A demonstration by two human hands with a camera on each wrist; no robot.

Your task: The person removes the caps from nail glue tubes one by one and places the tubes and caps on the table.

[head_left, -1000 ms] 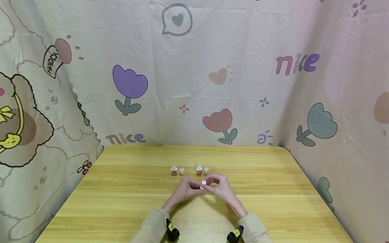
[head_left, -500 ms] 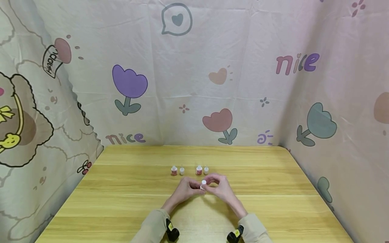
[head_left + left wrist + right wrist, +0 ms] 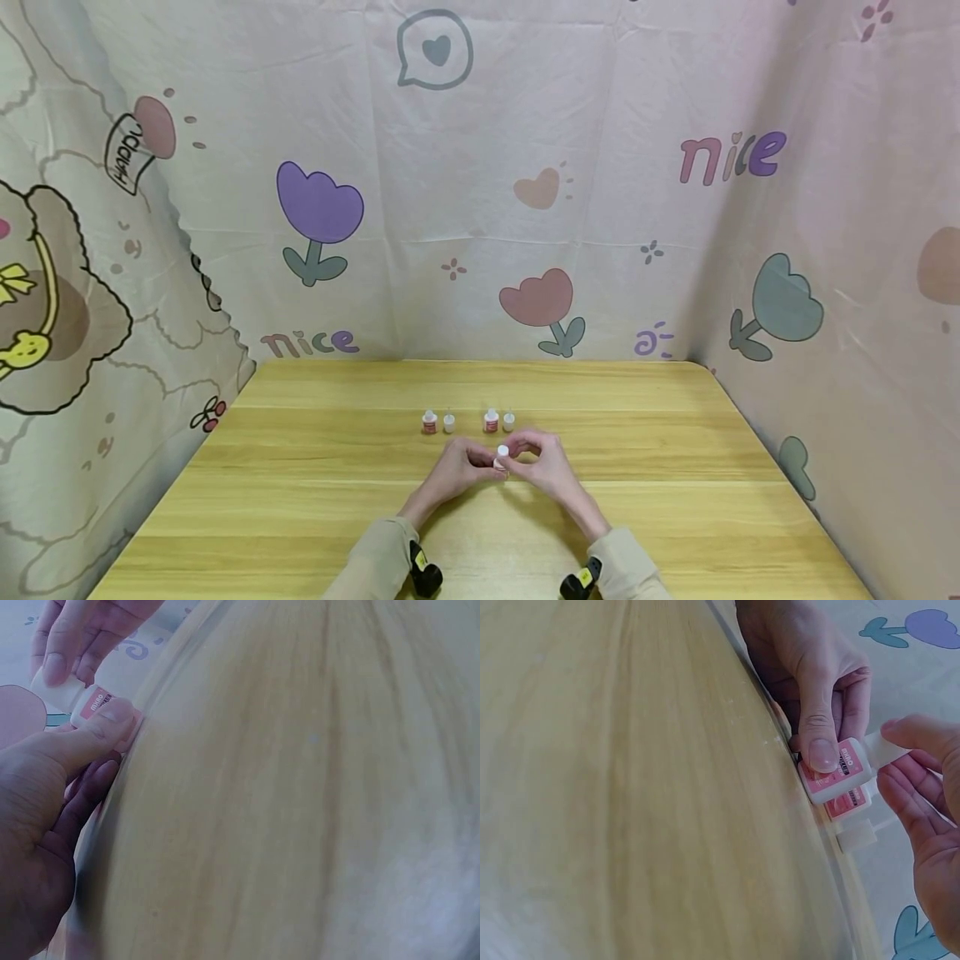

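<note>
In the head view, my left hand (image 3: 459, 465) and right hand (image 3: 546, 462) meet at a small white bottle with a pink label (image 3: 840, 774), near the middle of the table. My left thumb and fingers grip the bottle's body, the thumb across the label in both wrist views. The right thumb and fingers pinch its white cap (image 3: 887, 750) at the top. From above, the cap (image 3: 502, 451) shows between the two hands, while the fingers hide much of the body.
Beyond the hands, a left bottle (image 3: 430, 422) and a right bottle (image 3: 491, 421) of the same kind stand on the wooden table (image 3: 300, 500). Beside each is a white cap with a thin pin, the left cap (image 3: 449, 423) and the right cap (image 3: 509, 422). A printed cloth (image 3: 450, 208) hangs behind.
</note>
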